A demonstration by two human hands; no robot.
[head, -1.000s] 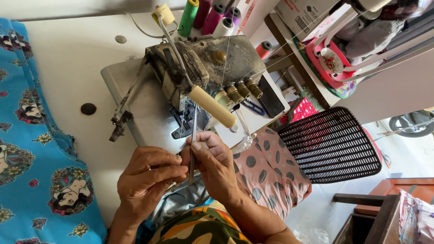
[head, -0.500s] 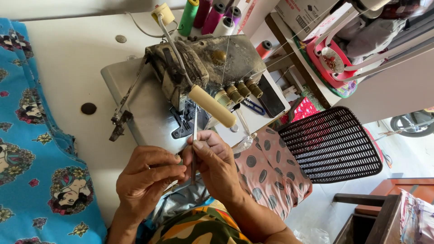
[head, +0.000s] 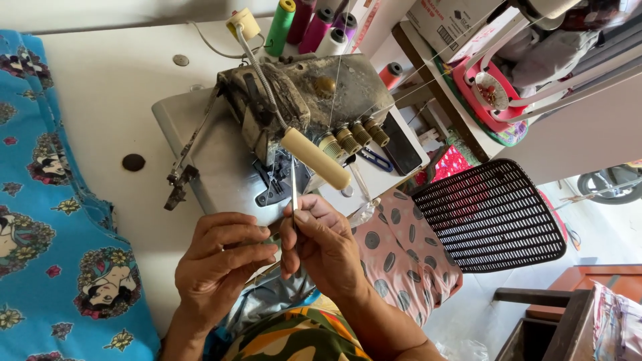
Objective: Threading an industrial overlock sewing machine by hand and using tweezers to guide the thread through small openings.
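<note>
Right hand (head: pixel 326 244) pinching tweezers (head: pixel 294 194) before the overlocker (head: pixel 287 120) — left hand (head: pixel 221 257) curled beside, grip unclear; thread cones (head: pixel 314 27) behind, white table (head: pixel 107 100).

1. A cardboard box (head: pixel 449 21) stands at the top edge, well above and to the right of the right hand (head: pixel 321 244). It is brown, and only part of it is in view.
2. A white rectangular label (head: pixel 447 35) with black bars sits on the box's near face, tilted.
3. A dark, flat, rectangular phone-like slab (head: pixel 400 144), its screen black, lies up and to the right of the right hand, beside the sewing machine (head: pixel 301 107).
</note>
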